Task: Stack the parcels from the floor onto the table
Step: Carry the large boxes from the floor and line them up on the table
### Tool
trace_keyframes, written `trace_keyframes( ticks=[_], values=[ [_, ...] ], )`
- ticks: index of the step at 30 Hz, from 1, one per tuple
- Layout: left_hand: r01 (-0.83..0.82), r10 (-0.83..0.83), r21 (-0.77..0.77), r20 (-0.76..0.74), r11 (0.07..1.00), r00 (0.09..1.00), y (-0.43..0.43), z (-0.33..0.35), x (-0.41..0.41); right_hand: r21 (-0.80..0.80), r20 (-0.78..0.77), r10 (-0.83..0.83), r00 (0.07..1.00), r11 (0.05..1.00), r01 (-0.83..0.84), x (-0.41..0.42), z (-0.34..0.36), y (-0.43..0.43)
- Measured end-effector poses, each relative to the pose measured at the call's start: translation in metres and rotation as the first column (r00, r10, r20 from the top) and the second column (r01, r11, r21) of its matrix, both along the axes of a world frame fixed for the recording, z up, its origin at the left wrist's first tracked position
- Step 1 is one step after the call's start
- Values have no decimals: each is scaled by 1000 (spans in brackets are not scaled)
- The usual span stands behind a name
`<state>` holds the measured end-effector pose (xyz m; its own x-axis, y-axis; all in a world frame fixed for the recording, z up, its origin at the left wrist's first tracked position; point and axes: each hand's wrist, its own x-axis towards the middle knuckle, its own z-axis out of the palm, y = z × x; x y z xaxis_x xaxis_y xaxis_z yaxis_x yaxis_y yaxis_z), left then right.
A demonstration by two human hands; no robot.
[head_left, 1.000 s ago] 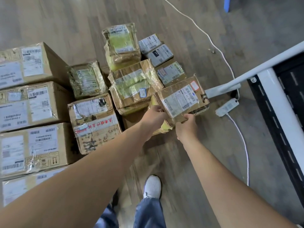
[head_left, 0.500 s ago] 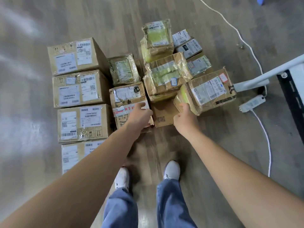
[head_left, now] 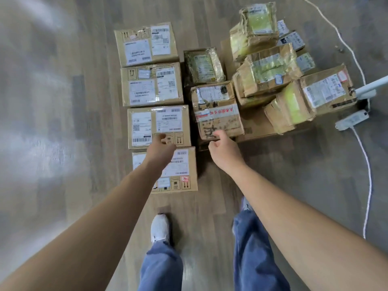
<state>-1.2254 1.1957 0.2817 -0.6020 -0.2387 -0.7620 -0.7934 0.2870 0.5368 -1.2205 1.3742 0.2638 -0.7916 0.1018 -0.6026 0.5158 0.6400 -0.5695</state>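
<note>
Both hands are empty. The left hand [head_left: 162, 147] hangs over the column of four clean boxes, at the seam between the third box [head_left: 159, 126] and the fourth box [head_left: 180, 171], with the fingers loosely curled and not closed on anything. The right hand [head_left: 222, 151] is half open, thumb apart from the bent fingers, just at the near edge of the taped box [head_left: 217, 111]; I cannot tell if it touches the cardboard.

All parcels lie on the floor [head_left: 63, 122]. The taped box stands directly to the right of the third box. Beyond the taped box is a small wrapped parcel [head_left: 203, 65], and further right of it a loose heap of crumpled parcels [head_left: 270, 68] leans together. Only a white leg [head_left: 372, 87] of the worktop shows, at the far right of the heap.

The taped box looks worn: torn paper, wrinkled tape, soft corners. I judge it moderately light but not very stiff, so it may bend if it is squeezed at the top. It is better to take it with one hand on each side, low, with the fingers under the bottom edges. The tape could be a little slippery. The four clean boxes look rigid and square, and probably heavier; they should make a good base for the stack.
</note>
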Motion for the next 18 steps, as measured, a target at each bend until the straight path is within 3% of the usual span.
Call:
trace_keyframes(
  ticks=[6,10,18],
  values=[
    [119,-127,-178,-32,977,991,-76,-42,38,60,120,15,993,998,-22,38,-31,-60],
    [215,-202,-306,73,927,977,-103,-89,54,133,169,-2,986,991,-20,63,-79,-71],
    [89,-57,-232,142,969,988,-115,-169,84,59,233,-122,965,992,111,93,-171,-68]
  ],
)
